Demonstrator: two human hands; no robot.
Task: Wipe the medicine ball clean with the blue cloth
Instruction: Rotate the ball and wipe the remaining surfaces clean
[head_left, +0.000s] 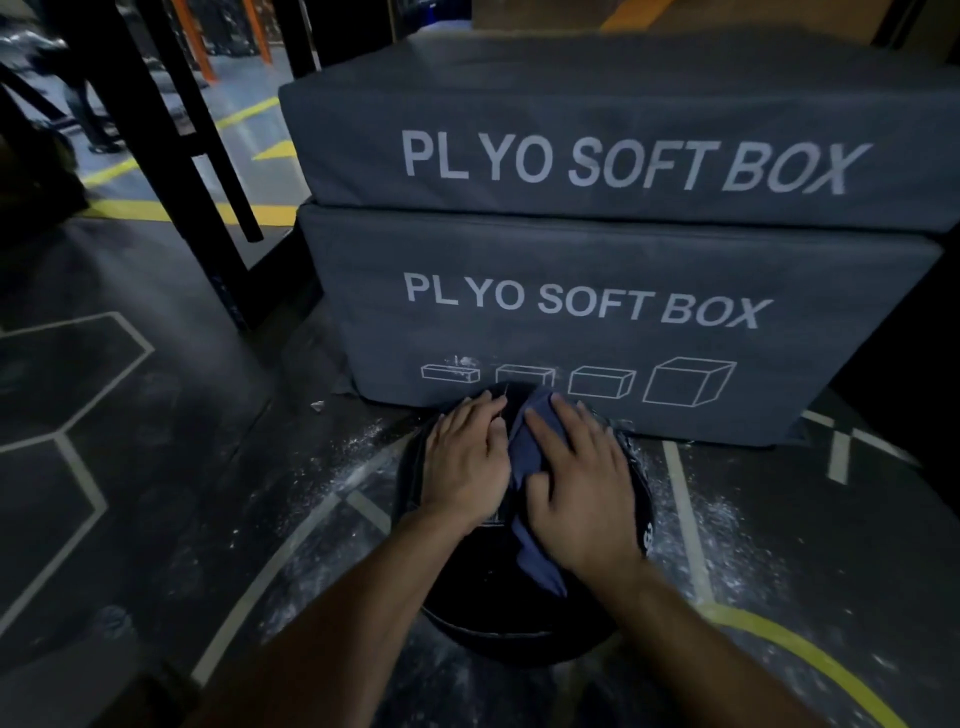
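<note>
A large black medicine ball (483, 603) rests on the dark gym floor just in front of the lower soft box. My left hand (467, 457) lies flat on the ball's upper left, fingers spread, holding nothing. My right hand (579, 483) presses the blue cloth (524, 452) against the top of the ball. The cloth shows between my two hands and hangs out below my right palm toward me. Most of the ball's top is hidden under my hands.
Two grey boxes marked PLYO SOFT BOX are stacked right behind the ball, the lower one (623, 312) under the upper one (623, 130). A black rack frame (176, 171) stands at the left. White powder (727, 525) is scattered on the lined floor around the ball.
</note>
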